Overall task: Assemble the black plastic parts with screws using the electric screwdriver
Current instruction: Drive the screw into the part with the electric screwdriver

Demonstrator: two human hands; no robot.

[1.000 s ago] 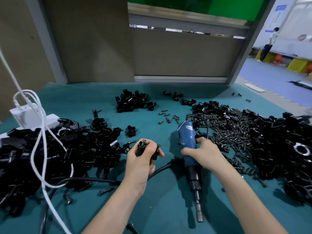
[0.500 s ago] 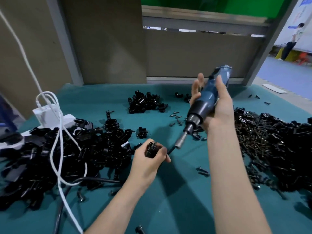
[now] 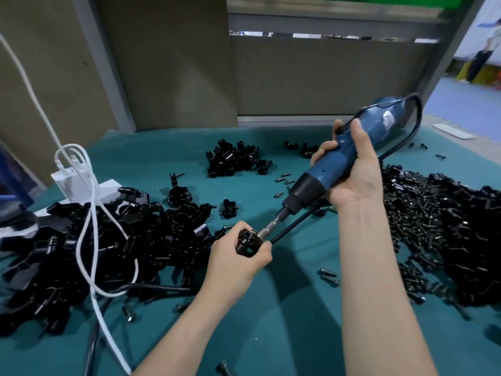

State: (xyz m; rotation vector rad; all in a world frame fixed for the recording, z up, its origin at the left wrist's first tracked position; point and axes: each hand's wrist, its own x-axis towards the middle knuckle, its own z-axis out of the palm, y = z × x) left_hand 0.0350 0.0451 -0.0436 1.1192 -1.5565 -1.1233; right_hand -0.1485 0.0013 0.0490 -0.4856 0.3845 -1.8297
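The left hand [image 3: 238, 260] curls tightly round a black plastic part [image 3: 248, 244] just right of the pile of loose parts [image 3: 108, 240], bracing it against the slanted bit [image 3: 267, 230] of the electric screwdriver [image 3: 315, 180], which the right hand [image 3: 352, 172] grips whole-fisted farther right of that pile, presumably for axial pressure.

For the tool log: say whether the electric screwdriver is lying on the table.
No, the right hand holds the electric screwdriver off the table, its bit at the black part in the left hand.
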